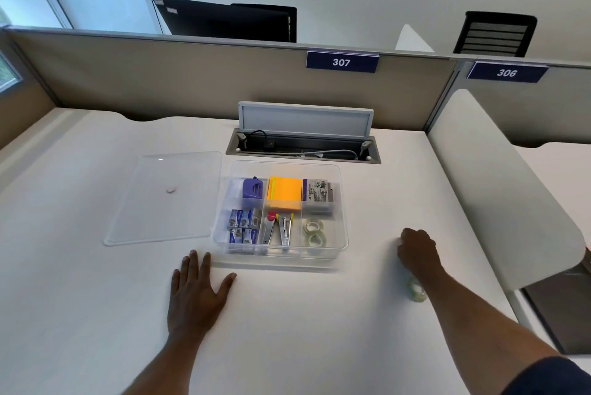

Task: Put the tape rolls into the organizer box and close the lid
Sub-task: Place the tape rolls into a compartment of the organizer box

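Observation:
The clear organizer box (343, 234) stands open in the middle of the white desk. Two clear tape rolls (314, 232) lie in its front right compartment. The clear lid (166, 199) lies flat on the desk, touching the box's left side. Another clear tape roll (416, 291) lies on the desk to the right of the box, partly under my right wrist. My right hand (417, 252) is curled palm-down on the desk just beyond that roll; what is under its fingers is hidden. My left hand (195, 292) rests flat with fingers spread, just in front of the box's left corner.
The other compartments hold a purple sharpener, orange sticky notes, a boxed item, staple boxes and staplers. An open cable tray (303, 146) sits behind the box. A beige partition (160, 81) closes the back, and a white divider panel (499, 190) closes the right side.

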The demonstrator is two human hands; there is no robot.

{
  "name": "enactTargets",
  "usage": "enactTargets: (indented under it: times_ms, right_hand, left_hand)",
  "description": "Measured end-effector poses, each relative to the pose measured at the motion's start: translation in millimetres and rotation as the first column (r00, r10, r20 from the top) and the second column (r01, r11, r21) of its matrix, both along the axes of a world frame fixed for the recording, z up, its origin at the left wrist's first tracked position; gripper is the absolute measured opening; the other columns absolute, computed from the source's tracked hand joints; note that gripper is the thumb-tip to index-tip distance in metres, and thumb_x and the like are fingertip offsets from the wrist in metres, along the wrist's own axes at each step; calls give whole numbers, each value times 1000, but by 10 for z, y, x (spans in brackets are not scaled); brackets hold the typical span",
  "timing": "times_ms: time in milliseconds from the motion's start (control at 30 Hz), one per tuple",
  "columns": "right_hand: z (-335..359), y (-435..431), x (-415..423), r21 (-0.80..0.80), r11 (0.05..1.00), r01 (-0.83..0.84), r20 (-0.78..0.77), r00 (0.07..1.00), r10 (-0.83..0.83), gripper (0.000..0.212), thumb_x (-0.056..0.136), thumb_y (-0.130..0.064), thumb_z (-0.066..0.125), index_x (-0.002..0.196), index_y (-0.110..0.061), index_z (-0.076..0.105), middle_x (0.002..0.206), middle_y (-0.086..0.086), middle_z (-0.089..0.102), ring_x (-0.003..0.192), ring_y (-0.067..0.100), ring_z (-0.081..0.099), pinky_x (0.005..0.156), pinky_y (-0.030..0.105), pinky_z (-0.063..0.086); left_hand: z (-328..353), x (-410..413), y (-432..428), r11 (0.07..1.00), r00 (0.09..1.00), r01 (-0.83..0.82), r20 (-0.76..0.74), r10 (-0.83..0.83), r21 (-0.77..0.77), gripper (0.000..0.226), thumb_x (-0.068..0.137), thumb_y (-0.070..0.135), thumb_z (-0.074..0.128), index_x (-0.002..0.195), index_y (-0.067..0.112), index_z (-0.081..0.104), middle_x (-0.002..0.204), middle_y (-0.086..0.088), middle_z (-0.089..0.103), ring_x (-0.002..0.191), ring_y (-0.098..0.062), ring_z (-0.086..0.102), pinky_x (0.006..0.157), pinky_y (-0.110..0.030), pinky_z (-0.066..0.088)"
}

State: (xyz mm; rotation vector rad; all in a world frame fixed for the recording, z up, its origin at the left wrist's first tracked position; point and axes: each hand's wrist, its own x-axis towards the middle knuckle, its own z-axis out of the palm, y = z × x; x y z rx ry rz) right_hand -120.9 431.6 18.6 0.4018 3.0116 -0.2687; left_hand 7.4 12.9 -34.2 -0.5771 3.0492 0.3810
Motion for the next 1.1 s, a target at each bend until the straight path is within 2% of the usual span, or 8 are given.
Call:
enactTargets:
  times_ms: [100, 233, 367, 567, 667, 900, 1000, 1100]
  right_hand:
    - [128, -199, -115, -91, 988, -123, -109, 988, 113, 36, 92, -14, 35, 117, -6, 59, 118, 12, 62, 107, 29, 57, 93, 30, 43]
    - [357, -647, -337, -339, 901, -269, -230, 953, 198, 36, 82, -8, 63, 118, -6, 63, 109, 21, 65, 104, 34, 58, 92, 31, 42]
    - [514, -989, -471, -350, 805, -480, -299, 871, 389, 44, 76, -6, 67, 120, -7, 62, 113, 18, 64, 108, 31, 57, 92, 30, 43]
    - [479, -1268, -454, -241, 736, -632, -65, 767, 638, 43, 80, -24, 68, 122, -16, 61, 122, 15, 60, 113, 30, 57, 97, 37, 46]
    - [384, -1335, -407, -217, 764, -607, 24, 779, 626, 45, 82, -24, 64, 126, -18, 57, 126, 14, 58, 118, 30, 55, 100, 38, 47]
    - [348, -1399, -408, -183, 797, -575, 15, 809, 587, 53, 86, -20, 60, 137, -14, 47, 134, 14, 52, 123, 31, 52, 104, 40, 46]
    - [416, -1416, -400, -165, 822, -545, -90, 838, 537, 45, 87, -19, 56, 131, -10, 52, 127, 16, 56, 115, 33, 56, 97, 41, 50]
    - [464, -1334, -380, -124, 914, -387, -259, 902, 347, 34, 87, -16, 52, 118, -6, 58, 112, 18, 59, 101, 36, 59, 82, 41, 55]
  left_hand:
    - [-6, -4, 1, 1000, 1000, 1, 2, -1, -4, 93, 78, 76, 12, 150, 18, 24, 161, -10, 17, 149, -24, 13, 122, -42, 12]
    - [-12, 1, -6, 1000, 1000, -1, -3, 1, -4, 93, 78, 77, 12, 150, 18, 25, 161, -10, 18, 149, -25, 14, 122, -42, 13]
    - [-9, -2, 0, 1000, 1000, -7, -12, 7, 2, 92, 78, 77, 13, 149, 18, 27, 160, -10, 20, 148, -24, 16, 121, -42, 14]
    - [-7, 4, -3, 1000, 1000, -3, -18, 3, 1, 90, 80, 76, 15, 149, 19, 26, 160, -10, 20, 148, -25, 15, 121, -41, 14]
    - [-12, 5, -3, 1000, 1000, -2, -19, 2, -1, 90, 80, 76, 14, 150, 19, 24, 161, -9, 18, 149, -24, 13, 122, -41, 13]
    - [-1, -5, 6, 1000, 1000, -1, -25, 1, 0, 90, 80, 75, 15, 150, 19, 25, 160, -10, 19, 149, -24, 14, 122, -41, 13]
    - [-5, -1, 4, 1000, 1000, -2, -29, 2, -1, 90, 80, 75, 16, 149, 19, 26, 160, -10, 20, 148, -25, 16, 121, -42, 14]
    - [-14, -4, 3, 1000, 1000, -4, -27, 4, -2, 90, 80, 76, 16, 149, 19, 27, 160, -10, 21, 148, -25, 16, 121, -42, 15]
